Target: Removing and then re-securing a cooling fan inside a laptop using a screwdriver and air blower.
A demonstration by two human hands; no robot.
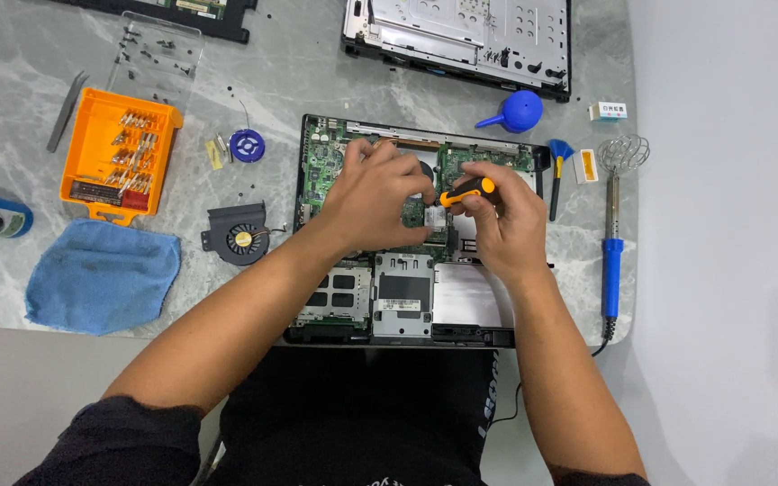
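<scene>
A grey marbled table (335, 81) fills most of the frame, with a plain pale floor along the right edge. In the centre lies an opened laptop chassis (404, 297) with its green circuit board bared. The person's right hand (502, 220) is clenched around a small screwdriver with an orange and black handle (468, 191), its tip hidden down at the board. The left hand (375, 198) rests curled on the board just beside it, fingers bent; whether it pinches anything cannot be told. At centre left sits a loose black cooling fan (239, 236), with a blue cloth (101, 274) at lower left and an orange bit tray (117, 160) above it. A blue-handled soldering iron (612, 261) lies at right, and a blue air blower (513, 112) at upper centre.
</scene>
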